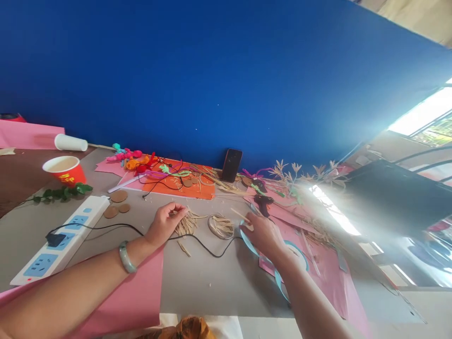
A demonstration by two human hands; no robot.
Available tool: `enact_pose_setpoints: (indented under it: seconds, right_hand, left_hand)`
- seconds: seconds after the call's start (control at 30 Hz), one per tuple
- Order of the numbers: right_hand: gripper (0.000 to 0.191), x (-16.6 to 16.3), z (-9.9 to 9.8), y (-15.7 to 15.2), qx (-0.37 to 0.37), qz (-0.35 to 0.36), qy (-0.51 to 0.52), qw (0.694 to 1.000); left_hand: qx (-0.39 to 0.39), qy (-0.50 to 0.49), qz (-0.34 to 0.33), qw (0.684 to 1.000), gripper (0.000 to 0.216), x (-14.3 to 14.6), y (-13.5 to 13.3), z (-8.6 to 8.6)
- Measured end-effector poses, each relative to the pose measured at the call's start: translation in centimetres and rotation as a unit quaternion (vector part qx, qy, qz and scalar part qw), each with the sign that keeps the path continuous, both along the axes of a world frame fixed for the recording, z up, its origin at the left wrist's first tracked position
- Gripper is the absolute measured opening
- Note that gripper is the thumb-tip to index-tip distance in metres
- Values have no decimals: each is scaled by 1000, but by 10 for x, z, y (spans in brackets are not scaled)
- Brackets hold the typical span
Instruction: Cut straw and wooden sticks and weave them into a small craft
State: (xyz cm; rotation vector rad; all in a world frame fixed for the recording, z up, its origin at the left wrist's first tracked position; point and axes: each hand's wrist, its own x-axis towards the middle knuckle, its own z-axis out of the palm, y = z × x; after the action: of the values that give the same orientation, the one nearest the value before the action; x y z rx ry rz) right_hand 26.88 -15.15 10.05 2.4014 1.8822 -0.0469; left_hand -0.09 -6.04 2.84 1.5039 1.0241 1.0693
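Note:
My left hand (pixel 165 223), with a green bangle (pixel 126 256) on the wrist, rests curled on a small heap of pale straw strips (pixel 189 225) on the grey table (pixel 205 282). Its fingers pinch some of the strips. My right hand (pixel 263 233) is closed on a single thin straw strip (pixel 239 214) that sticks out to the left, just right of a small coiled straw ring (pixel 221 226). Under the right hand lie a light blue paper ring (pixel 282 282) and pink paper (pixel 328 273).
A white power strip (pixel 60 240) with a black plug and cable lies at left. A red paper cup (pixel 65 169), a tipped white cup (pixel 70 142), brown discs (pixel 118 202), orange paper (pixel 180 184), coloured pipe cleaners (pixel 132 159), a phone (pixel 231 165) and a glue gun (pixel 263 203) stand behind.

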Motion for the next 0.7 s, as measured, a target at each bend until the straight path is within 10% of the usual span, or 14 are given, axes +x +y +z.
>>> enact_pose_setpoints:
  seconds: [0.27,0.7]
  right_hand:
    - [12,-74,-1,46,-14,159,153,975]
    - [19,-99,-28,91,-35,142,103,984]
  left_hand:
    - [-26,-47,26,998,31,0,5,-1]
    - [22,-2,26,999,22,-1,8,-2]
